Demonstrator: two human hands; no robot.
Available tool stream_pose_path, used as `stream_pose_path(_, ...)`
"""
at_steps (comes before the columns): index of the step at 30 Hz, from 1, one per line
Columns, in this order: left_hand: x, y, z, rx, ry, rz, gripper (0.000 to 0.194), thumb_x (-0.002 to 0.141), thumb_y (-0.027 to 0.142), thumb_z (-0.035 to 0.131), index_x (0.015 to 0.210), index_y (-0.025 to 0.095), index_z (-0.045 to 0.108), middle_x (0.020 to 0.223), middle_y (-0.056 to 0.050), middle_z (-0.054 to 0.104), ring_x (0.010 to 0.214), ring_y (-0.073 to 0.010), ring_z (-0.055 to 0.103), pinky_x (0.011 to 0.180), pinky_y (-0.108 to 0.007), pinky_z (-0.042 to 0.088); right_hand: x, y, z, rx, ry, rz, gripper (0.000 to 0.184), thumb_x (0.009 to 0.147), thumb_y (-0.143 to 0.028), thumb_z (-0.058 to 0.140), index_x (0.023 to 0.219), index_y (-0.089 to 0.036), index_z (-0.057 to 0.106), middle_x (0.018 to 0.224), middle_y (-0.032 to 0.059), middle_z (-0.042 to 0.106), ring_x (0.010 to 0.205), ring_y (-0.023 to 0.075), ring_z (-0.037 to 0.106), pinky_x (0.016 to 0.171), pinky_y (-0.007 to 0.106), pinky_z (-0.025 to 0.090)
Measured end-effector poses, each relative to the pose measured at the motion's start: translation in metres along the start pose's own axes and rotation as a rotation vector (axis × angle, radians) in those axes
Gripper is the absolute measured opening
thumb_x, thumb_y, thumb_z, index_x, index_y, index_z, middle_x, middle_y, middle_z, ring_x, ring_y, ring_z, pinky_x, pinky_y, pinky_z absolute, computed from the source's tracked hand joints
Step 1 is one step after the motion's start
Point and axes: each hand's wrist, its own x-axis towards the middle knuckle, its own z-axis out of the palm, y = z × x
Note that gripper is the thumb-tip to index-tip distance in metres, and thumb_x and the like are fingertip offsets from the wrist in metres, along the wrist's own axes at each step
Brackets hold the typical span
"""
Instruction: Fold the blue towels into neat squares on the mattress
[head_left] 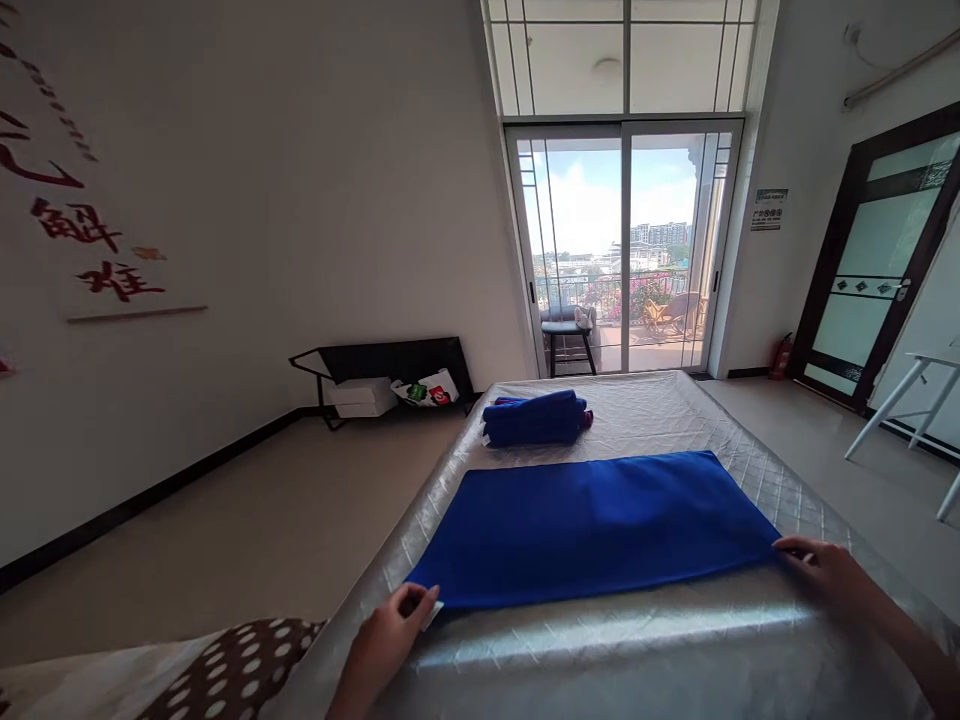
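A blue cloth [600,530] lies spread as a flat rectangle across the light quilted mattress [585,640]. My left hand [390,630] pinches its near left corner, where a small white tag [433,614] sticks out by the fingertips. At the near right corner, my right hand [825,570] is closed on the cloth's edge between thumb and fingers. Beyond the spread cloth sits a bundle of folded blue cloths [536,418], with a bit of dark red showing at its right end. Neither hand touches that bundle.
Brown polka-dot fabric [240,665] lies at the lower left. By the left wall stands a black bench [390,360] with white boxes [361,398] and a printed bag [426,390]. Sliding glass doors [624,250] face me; a white-legged stand [892,405] is at right.
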Motion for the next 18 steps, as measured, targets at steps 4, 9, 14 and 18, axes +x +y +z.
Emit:
stream_pose_path(4,-0.001,-0.017,-0.003,0.206,0.127,0.036,0.049,0.071,0.066,0.042,0.075,0.024,0.068,0.086,-0.011,0.073,0.082,-0.0328,0.070,0.076,-0.041,0.053,0.002,0.003,-0.003,-0.076,-0.014,-0.026,0.044,0.072,-0.069,0.053,0.069,-0.032,0.075,0.085,0.0052,0.078,0.068,0.0279,0.071,0.073,0.040,0.058)
stream_pose_path(9,0.040,0.004,-0.012,0.387,0.345,0.302,0.053,0.084,0.055,0.038,0.104,0.020,0.071,0.118,-0.018,0.067,0.106,-0.0342,0.064,0.096,-0.047,0.048,0.039,-0.031,0.009,-0.119,0.077,-0.142,0.046,0.085,-0.062,0.044,0.081,-0.028,0.076,0.095,0.0078,0.077,0.092,0.0298,0.072,0.090,0.043,0.054)
stream_pose_path(14,0.113,0.057,0.024,0.373,0.134,0.432,0.049,0.091,0.043,0.034,0.117,0.018,0.068,0.129,-0.013,0.066,0.125,-0.0291,0.057,0.108,-0.043,0.041,0.111,-0.080,0.057,-0.203,0.070,-0.261,0.036,0.092,-0.039,0.046,0.109,-0.024,0.074,0.120,0.0080,0.072,0.117,0.0267,0.064,0.105,0.043,0.046)
stream_pose_path(18,0.156,0.056,0.058,0.430,0.036,0.418,0.051,0.094,0.044,0.036,0.130,0.018,0.061,0.138,-0.013,0.062,0.140,-0.0289,0.045,0.118,-0.046,0.030,0.153,-0.086,0.090,-0.356,0.054,-0.182,0.037,0.095,-0.033,0.049,0.125,-0.023,0.068,0.139,0.0089,0.062,0.133,0.0289,0.052,0.113,0.047,0.037)
